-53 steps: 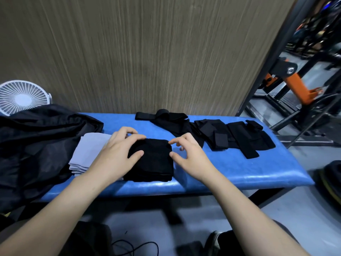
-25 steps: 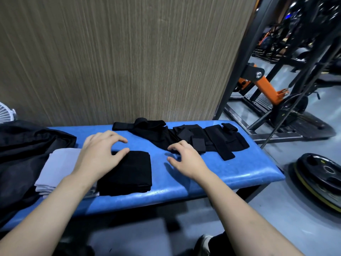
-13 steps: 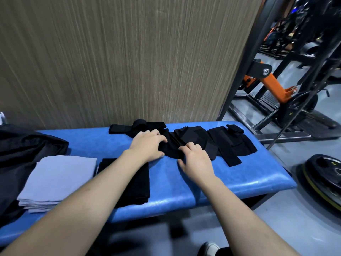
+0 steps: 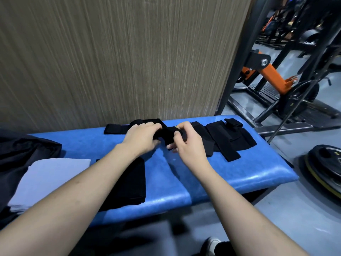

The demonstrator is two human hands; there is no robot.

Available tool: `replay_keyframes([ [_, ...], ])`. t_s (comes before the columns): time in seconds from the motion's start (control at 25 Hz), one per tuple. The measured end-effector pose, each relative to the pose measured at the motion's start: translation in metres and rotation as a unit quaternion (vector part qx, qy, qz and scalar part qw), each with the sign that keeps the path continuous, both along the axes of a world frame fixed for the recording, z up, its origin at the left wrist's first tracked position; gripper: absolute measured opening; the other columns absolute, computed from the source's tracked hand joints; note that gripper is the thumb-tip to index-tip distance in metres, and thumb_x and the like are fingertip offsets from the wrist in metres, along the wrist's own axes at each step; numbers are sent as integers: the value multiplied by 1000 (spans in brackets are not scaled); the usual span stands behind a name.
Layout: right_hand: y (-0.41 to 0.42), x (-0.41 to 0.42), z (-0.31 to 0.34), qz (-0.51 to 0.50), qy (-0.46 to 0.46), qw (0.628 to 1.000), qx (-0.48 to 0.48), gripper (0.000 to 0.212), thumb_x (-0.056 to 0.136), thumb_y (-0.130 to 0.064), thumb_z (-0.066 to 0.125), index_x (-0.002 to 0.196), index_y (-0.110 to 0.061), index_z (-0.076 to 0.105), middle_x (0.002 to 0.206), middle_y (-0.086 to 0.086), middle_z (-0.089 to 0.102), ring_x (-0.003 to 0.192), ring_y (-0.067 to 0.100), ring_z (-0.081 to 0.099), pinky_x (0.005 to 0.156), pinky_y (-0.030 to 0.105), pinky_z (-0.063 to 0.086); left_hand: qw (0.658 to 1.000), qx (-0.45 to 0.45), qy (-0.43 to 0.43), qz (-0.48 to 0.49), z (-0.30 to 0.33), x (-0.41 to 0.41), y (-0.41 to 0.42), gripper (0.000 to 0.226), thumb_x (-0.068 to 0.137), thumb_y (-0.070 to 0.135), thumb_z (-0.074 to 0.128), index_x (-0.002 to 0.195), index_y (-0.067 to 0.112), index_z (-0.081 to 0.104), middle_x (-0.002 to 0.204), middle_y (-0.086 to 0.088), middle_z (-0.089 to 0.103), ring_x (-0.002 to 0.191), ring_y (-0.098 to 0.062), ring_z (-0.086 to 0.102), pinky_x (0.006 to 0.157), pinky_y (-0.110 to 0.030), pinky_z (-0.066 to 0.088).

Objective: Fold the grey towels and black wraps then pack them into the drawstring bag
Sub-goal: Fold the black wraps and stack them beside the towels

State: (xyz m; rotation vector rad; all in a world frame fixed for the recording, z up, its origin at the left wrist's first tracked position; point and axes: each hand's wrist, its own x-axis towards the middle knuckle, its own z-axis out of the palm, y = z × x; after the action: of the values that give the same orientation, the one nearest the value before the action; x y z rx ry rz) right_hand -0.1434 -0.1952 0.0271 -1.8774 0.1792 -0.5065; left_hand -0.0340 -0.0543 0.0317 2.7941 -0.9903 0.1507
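Here the left hand (image 4: pixel 142 138) and right hand (image 4: pixel 186 143) both pinch one black wrap (image 4: pixel 167 135), largely hiding it.

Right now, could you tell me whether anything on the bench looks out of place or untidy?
Nothing is damaged or spilled. The only untidy part is the wraps at the far right of the bench, overlapping unfolded. Both hands, left and right, grip one. The towels lie neatly stacked.
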Motion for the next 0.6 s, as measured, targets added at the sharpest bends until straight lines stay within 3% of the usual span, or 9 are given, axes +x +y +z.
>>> replay_keyframes([
  [0.08,-3,-8,13,8,-20,998,59,13,102,-14,46,90,-19,49,87,17,66,70,24,75,67,47,59,998,-52,-35,20,8,-1,6,31,86,19,61,116,29,58,110,5,62,110,-22,59,86,-36,40],
  [0.24,-22,-29,36,14,-82,989,126,18,104,-10,45,92,-21,52,86,4,68,84,31,75,65,36,57,989,-124,-74,38,27,-4,16,30,86,10,58,110,28,61,104,7,63,102,-22,59,76,-37,46],
  [0.4,-53,-62,46,2,-118,987,106,10,99,-8,48,95,-8,57,101,18,69,96,31,73,77,37,60,977,-186,-102,33,48,-16,14,35,84,6,58,105,33,61,103,13,62,100,-16,59,74,-37,48],
  [0.48,-73,-77,45,-17,-118,990,75,11,94,-11,50,92,-5,59,98,17,69,96,25,70,84,39,56,973,-197,-121,18,55,-23,14,39,82,3,59,105,34,63,103,14,62,99,-14,58,74,-36,48],
  [0.6,-106,-96,35,-56,-80,995,23,20,91,-20,51,80,-20,67,95,12,70,87,18,63,82,40,49,960,-242,-108,-96,59,-40,14,47,74,-9,60,106,24,69,103,11,63,96,-14,60,79,-39,52],
])
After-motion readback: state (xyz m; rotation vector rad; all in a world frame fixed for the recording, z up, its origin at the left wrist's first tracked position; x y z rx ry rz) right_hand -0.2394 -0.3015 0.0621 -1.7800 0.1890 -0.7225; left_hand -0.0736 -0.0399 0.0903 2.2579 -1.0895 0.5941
